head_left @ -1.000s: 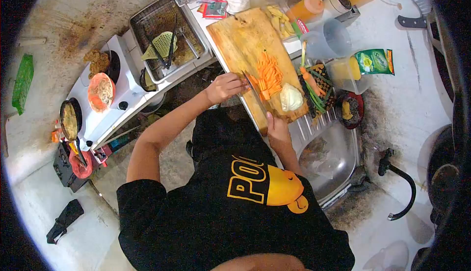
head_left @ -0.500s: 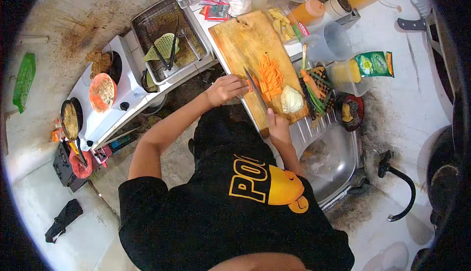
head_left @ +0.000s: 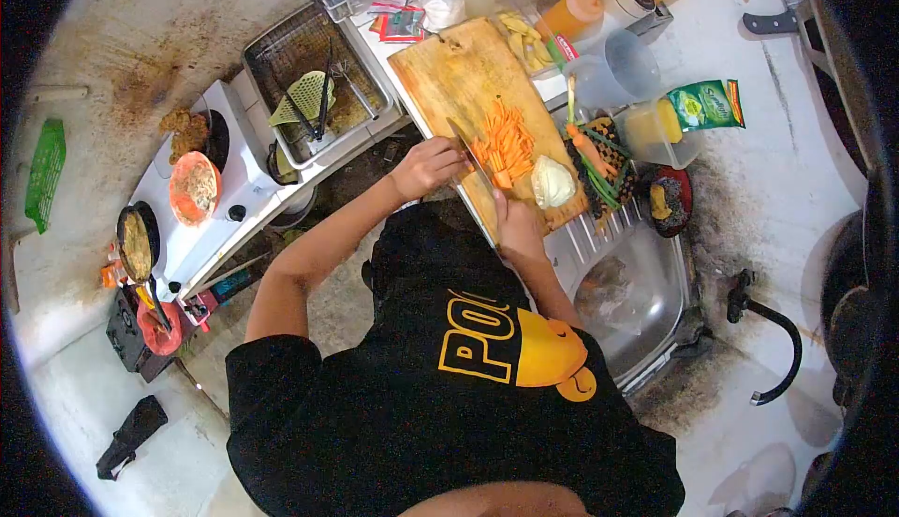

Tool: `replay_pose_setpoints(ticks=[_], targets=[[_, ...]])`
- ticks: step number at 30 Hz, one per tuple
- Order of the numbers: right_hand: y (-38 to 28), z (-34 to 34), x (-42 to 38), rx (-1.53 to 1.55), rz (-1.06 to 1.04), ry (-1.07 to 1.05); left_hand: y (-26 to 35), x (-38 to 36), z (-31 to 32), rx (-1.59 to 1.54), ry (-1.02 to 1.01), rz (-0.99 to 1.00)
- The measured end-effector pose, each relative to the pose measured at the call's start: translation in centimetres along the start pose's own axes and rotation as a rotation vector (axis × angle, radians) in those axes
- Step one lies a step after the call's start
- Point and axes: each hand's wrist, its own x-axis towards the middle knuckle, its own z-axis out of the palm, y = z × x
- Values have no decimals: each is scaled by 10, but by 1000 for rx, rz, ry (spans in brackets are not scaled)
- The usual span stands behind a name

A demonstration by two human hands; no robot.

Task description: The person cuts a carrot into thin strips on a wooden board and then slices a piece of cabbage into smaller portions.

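My right hand (head_left: 521, 224) grips the handle of a kitchen knife (head_left: 476, 158), its blade slanting up and left across the near edge of a wooden cutting board (head_left: 445, 72). On the blade's left side, my left hand (head_left: 431, 168) has its fingers bent and pressed together at the board's edge. An orange carrot piece showed at those fingertips a moment ago; now fingers and blade mostly hide it. Just right of the blade lies a pile of carrot sticks (head_left: 507, 138). A pale cut piece of cabbage (head_left: 553, 183) rests beside the pile, near my right hand.
Right of the board are a dark basket with a whole carrot (head_left: 590, 150) and green onions, and a steel sink (head_left: 646, 330). Plastic tubs (head_left: 618, 72) and sauce bottles (head_left: 573, 14) stand behind. To the left are a metal tray (head_left: 361, 44) and a stove (head_left: 234, 175) with pans.
The knife has shifted slightly left, its blade now close against my left fingertips. Some carrot pieces have spread toward the board's near edge. The whole view has shifted a little.
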Motion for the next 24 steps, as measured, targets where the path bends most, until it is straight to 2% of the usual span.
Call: replay_pose_setpoints(ticks=[3,6,10,15,19,22,24], targets=[[12,10,1,37,-94,102,1,4,-6,-11,-70,-51],[21,12,-8,95,-146,140,1,3,-5,-9,-29,-30],[14,4,-16,83,-103,89,0,1,-1,-1,-27,-17],[-7,-7,-25,-44,49,32,1,-1,-1,-9,-36,-31],[-19,11,-12,-93,68,119,1,-3,1,-16,-48,-61],[-17,14,-2,-66,8,160,-2,-5,7,-32,-10,-41],[0,12,4,44,-97,82,-3,-4,5,-30,-26,-47]])
